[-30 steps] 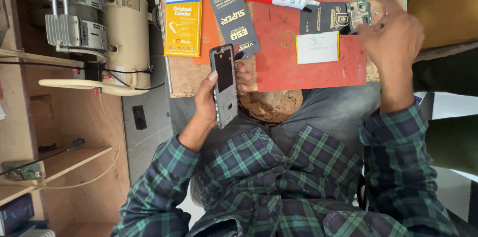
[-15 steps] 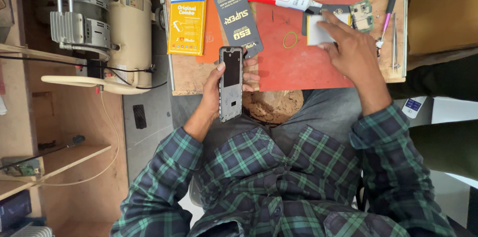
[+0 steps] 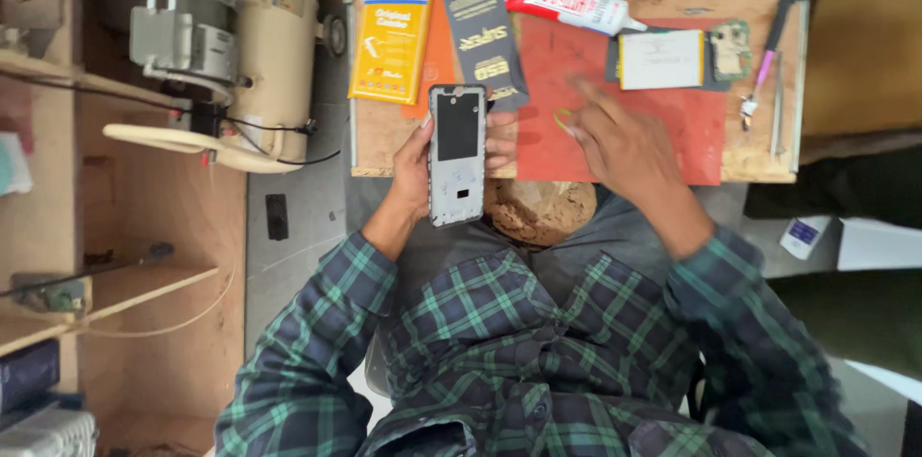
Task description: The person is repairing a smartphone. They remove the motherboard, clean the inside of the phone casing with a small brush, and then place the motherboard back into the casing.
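Holding: left hand (image 3: pixel 415 169) wrapped around the sides of a phone frame (image 3: pixel 457 156), thumb on one edge and fingers (image 3: pixel 499 142) curled over the other, the frame upright over the near edge of the worktop (image 3: pixel 379 135).
Phone frame state: inner side faces up, grey shell bare, a dark rectangle in its upper half; no screen or board seated, so reassembly looks, by my judgement, at an early to middle stage.
Right hand: right hand (image 3: pixel 622 145) hovers blurred over the red mat (image 3: pixel 701 135), forefinger stretched toward 12 o'clock, other fingers loosely bent; it grips nothing, and whether a fingertip touches the mat I cannot tell.
Near the right hand: a small green ring (image 3: pixel 561 119) on the mat at its 9 o'clock, just beside the knuckles.
Left to fit: white-faced flat part (image 3: pixel 661 60) and small circuit board (image 3: pixel 732 50) lie at 1 o'clock of the right hand, apart from the frame.
Glue: red-and-white tube (image 3: pixel 567 0) at 12 o'clock, capped, lying flat.
Tools: tweezers (image 3: pixel 776 116) at the worktop's 3 o'clock edge.
Other: yellow packet (image 3: pixel 392 30) and dark packet (image 3: pixel 488 39) at 11 o'clock of the frame.
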`<state>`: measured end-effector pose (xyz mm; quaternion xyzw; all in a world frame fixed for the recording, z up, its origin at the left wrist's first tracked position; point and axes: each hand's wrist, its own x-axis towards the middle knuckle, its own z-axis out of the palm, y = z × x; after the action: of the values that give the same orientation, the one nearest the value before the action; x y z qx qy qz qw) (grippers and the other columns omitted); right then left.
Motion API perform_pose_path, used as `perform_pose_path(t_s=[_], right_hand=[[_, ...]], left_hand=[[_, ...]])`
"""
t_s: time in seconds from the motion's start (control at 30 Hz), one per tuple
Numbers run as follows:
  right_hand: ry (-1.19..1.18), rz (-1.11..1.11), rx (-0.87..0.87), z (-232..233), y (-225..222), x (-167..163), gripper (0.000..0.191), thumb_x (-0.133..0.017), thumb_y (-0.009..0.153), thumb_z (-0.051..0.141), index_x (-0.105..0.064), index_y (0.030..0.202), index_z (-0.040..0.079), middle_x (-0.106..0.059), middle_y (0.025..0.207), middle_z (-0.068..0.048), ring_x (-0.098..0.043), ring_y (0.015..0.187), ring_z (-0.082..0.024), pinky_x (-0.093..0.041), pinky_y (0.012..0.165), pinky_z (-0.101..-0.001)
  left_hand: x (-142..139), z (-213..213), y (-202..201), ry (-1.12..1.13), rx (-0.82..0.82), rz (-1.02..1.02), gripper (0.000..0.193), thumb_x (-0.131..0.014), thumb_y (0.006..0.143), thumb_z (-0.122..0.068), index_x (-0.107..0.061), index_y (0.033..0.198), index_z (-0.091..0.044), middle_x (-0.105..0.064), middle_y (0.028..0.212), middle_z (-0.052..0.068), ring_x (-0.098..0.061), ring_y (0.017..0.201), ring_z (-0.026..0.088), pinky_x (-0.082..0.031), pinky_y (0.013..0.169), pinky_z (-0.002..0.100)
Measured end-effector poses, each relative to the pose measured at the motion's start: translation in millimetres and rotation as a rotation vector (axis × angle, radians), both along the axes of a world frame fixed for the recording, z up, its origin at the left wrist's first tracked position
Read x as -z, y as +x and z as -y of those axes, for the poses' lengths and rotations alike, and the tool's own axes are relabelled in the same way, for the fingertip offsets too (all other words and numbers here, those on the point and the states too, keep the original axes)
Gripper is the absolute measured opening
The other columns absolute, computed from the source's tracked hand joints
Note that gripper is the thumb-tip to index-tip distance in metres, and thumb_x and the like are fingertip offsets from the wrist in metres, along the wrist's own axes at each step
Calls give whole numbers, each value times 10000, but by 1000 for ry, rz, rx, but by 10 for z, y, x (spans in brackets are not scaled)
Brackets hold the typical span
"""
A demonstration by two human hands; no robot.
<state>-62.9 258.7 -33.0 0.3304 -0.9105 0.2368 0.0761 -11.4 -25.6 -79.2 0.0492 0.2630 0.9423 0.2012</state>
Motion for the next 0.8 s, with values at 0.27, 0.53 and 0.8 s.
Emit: perform_pose_path(t_s=[0.27,0.53,0.8], right_hand=[[86,37,28,-180,225,-153,127,-704,920,68,-688,1036,118,-634,1271,8,-710,862,-271,-539,628,-389],[97,-81,260,-641,-45,-137,81,-763,967,94,-683,980,101,-606,1383,-30,-691,1024,-292,-546,762,-433],[100,-153,264,-927,-779,-215,86,-805,992,119,-757,1061,106,-665,1199,-63,-680,1033,-311,-541,843,-438]], left_hand=[[-15,14,27,100,-27,32,792,-276,1067,-617,-288,1626,-57,-430,1573,234,-491,1453,434,-431,1218,579],[79,56,-1,-68,-178,-39,810,-284,1085,-626,-323,1642,-40,-556,1492,241,-620,1279,328,-576,1008,438],[-57,-163,-495,42,-245,-83,816,-279,1063,-654,-345,1608,-50,-590,1446,227,-662,1236,352,-557,1053,502]])
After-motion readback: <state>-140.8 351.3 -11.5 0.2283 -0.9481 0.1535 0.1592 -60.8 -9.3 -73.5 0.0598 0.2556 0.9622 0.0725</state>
